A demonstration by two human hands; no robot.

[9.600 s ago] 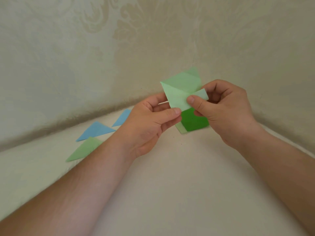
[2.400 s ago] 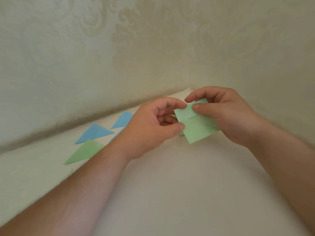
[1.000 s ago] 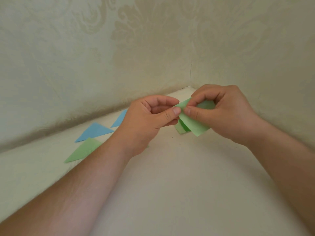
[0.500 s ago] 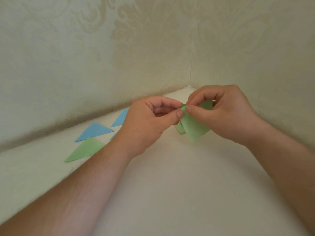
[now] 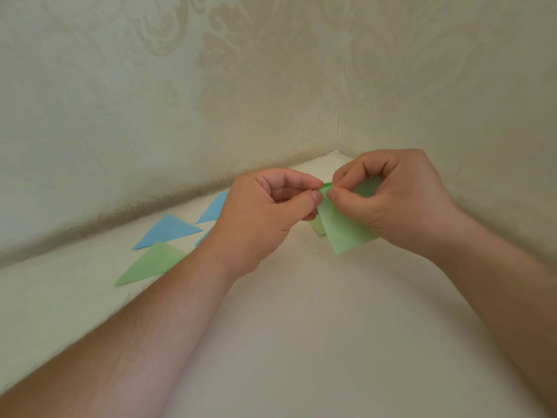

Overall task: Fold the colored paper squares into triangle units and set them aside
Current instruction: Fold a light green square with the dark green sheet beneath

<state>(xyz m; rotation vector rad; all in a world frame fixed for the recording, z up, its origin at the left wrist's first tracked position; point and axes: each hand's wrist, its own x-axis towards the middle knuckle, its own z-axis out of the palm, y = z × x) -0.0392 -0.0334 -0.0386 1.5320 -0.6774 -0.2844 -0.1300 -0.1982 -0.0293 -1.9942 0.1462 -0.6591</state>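
Note:
A light green folded paper [image 5: 343, 230] hangs above the table between both hands. My left hand [image 5: 265, 215] pinches its top corner with thumb and forefinger. My right hand [image 5: 394, 200] pinches the same corner from the right, and its fingers hide part of the sheet. A darker green edge shows at the pinched tip. On the table to the left lie a folded green triangle [image 5: 150, 263] and two folded blue triangles [image 5: 168, 230] [image 5: 214, 206]. More green paper [image 5: 318, 227] lies on the table behind the held piece, mostly hidden.
The work surface is a cream table [image 5: 301, 327] set in a corner. Patterned walls [image 5: 241, 86] rise close behind and on the right. My left forearm lies over part of the triangles' area.
The held paper has gone from a wide, partly unfolded shape to a narrower folded one. Both hands have come together at its top corner and dropped closer to the table.

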